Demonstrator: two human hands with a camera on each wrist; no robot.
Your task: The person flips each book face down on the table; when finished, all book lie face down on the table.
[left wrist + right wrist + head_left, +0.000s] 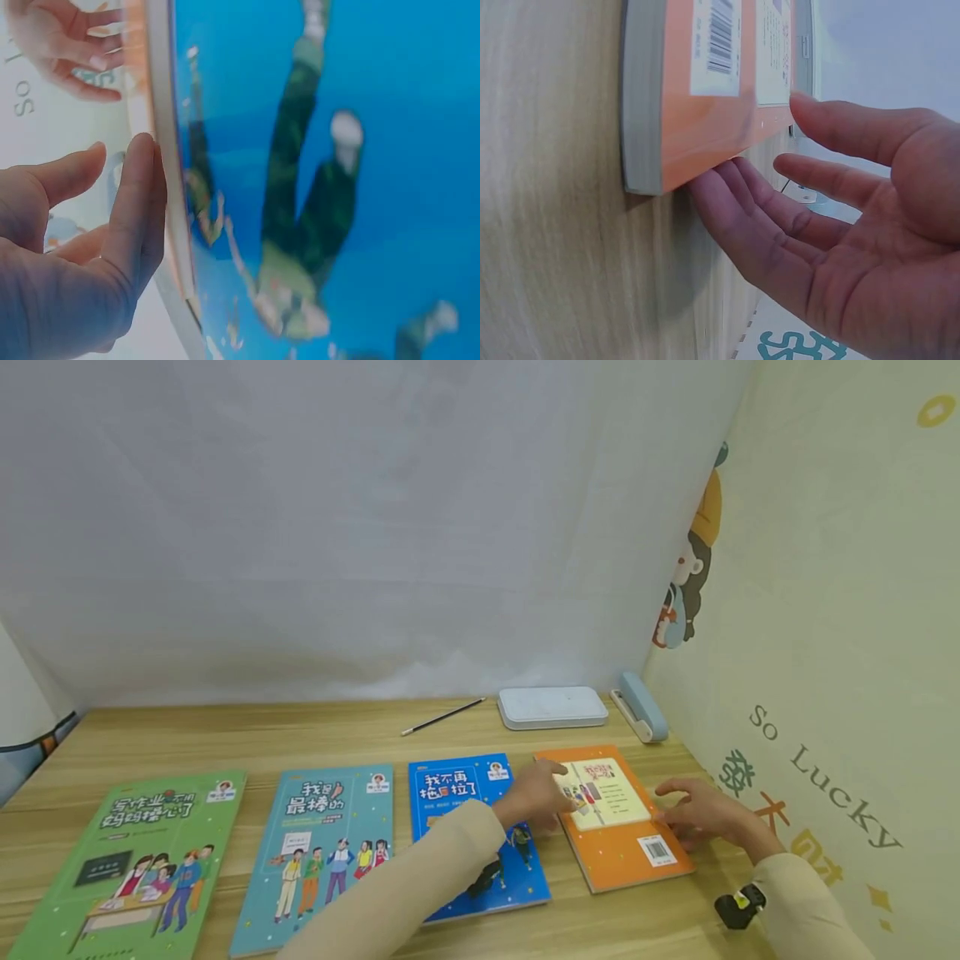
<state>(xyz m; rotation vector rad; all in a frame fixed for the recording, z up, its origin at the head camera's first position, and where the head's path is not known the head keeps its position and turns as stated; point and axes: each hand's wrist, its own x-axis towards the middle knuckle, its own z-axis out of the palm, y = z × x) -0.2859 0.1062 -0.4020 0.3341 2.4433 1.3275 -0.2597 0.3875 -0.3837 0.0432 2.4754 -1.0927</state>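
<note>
Orange book (603,860) lies face-down near the table's (300,735) right edge

The left hand (534,793), fingers nearly straight and thumb apart, is at the book's left edge. The right hand (705,814), fingers loosely extended, is at its right edge, some fingertips hidden by the book; firm contact is hard to tell. The left sleeve (397,885) covers part of the blue book (525,878). The frame cuts off the green book (142,827).

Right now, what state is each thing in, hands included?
Green book: closed, front up
Teal book: closed, front up
Blue book: closed, front up
Orange book: closed, barcode side up
Pencil: lying flat
Pale case: closed
Stapler: unheld
Left hand: by orange book's left edge
Right hand: at orange book's right edge
</note>
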